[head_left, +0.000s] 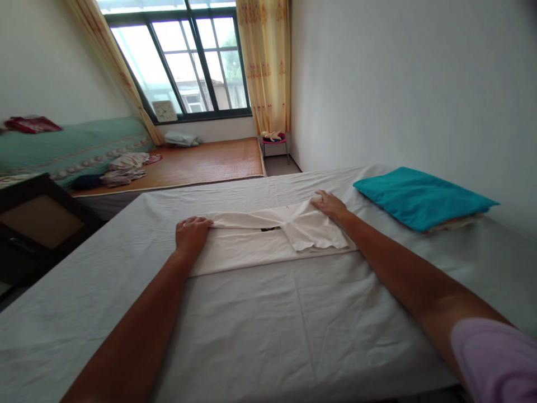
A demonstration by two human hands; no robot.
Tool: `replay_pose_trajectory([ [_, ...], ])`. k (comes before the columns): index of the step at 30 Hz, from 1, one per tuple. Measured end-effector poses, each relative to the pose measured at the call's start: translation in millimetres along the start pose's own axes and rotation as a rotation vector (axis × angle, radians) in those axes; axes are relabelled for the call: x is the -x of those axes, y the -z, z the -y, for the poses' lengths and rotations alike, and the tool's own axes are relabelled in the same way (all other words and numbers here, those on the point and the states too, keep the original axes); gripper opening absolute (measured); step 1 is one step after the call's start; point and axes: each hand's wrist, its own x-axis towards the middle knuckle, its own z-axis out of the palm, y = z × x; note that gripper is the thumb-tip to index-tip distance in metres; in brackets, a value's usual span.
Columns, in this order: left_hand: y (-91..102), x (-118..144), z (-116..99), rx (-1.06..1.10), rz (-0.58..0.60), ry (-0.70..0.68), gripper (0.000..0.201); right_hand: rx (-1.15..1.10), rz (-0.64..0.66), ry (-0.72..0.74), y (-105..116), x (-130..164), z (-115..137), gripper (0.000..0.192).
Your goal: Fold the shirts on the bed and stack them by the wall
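A white T-shirt (268, 238) lies partly folded into a long strip on a white bedsheet (293, 313). My left hand (192, 232) grips the shirt's left end, fingers curled over the folded edge. My right hand (329, 204) rests on the shirt's far right end, pinching the cloth near a short sleeve that is laid over the strip. Both arms reach forward across the bed.
A folded teal cloth (419, 196) lies on a small stack at the right, by the white wall. Beyond the bed stand a platform with a woven mat (210, 162) and loose clothes (123, 168), a green-covered bed (71, 145), a dark cabinet (37, 224) at left, and a window.
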Motion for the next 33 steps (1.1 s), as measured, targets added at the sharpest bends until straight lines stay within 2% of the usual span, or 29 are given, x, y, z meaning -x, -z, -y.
replay_pose_trajectory([
  [3,6.3,2.7,5.1,-0.019,-0.089,-0.012,0.032,-0.091,-0.027,0.021,-11.3,-8.1,-10.3,0.031],
  [7,18.1,14.1,23.6,-0.001,-0.234,-0.145,0.029,-0.197,-0.133,-0.022,-17.7,-12.8,-20.9,0.025],
  [11,15.7,24.2,39.2,0.045,-0.202,-0.143,0.028,-0.309,-0.196,0.006,-17.9,-11.7,-23.2,0.03],
  [14,9.1,24.0,34.9,0.075,-0.107,-0.081,0.035,-0.401,-0.122,0.071,-15.0,-9.6,-23.6,0.041],
  [16,8.5,21.1,27.4,0.098,-0.09,-0.025,0.037,-0.408,-0.044,0.127,-13.0,-7.9,-25.0,0.042],
  [20,19.9,16.2,22.2,0.186,-0.289,0.101,0.03,-0.37,-0.005,0.194,-11.1,-5.8,-30.2,0.028],
  [21,23.7,16.2,24.7,0.217,-0.307,0.084,0.028,-0.363,-0.008,0.186,-10.9,-5.7,-31.4,0.026],
  [24,32.3,18.9,36.4,0.305,-0.237,-0.037,0.022,-0.347,-0.001,0.157,-10.4,-6.2,-33.7,0.025],
  [26,34.4,20.4,40.8,0.367,-0.275,-0.003,0.02,-0.342,0.004,0.161,-10.1,-6.6,-34.5,0.024],
  [29,32.2,17.8,32.6,0.582,-0.387,0.21,0.021,-0.361,0.012,0.167,-10.7,-6.8,-36.0,0.024],
  [30,30.5,15.5,26.3,0.722,-0.371,0.286,0.021,-0.376,0.016,0.167,-11.3,-6.8,-36.7,0.025],
  [33,26.0,5.1,4.9,1.272,-0.21,0.482,0.015,-0.444,0.028,0.147,-14.1,-6.9,-38.8,0.026],
])
